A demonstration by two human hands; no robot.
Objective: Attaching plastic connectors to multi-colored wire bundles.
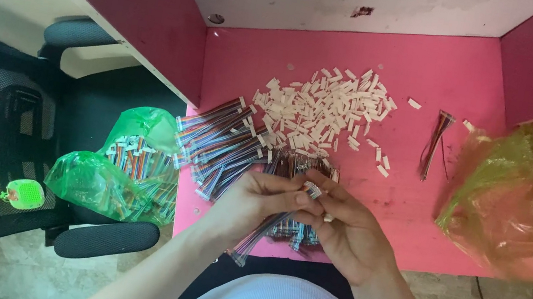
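Observation:
My left hand (256, 202) grips a short multicoloured ribbon cable (261, 231) that hangs down toward my lap. My right hand (347, 228) meets it at the cable's upper end, fingertips pinching a small white plastic connector (312, 190). Both hands hover over the front edge of a pink desk (437, 77). Just beyond them lies a heap of similar multicoloured cables (220, 145), and behind that a spread of several loose white connector housings (324, 109).
A small separate bundle of wires (435, 142) lies to the right. A green and red plastic bag (532, 201) sits at the desk's right edge. A green bag of finished cables (122, 172) rests on a black chair at the left, near a green keychain (21, 195).

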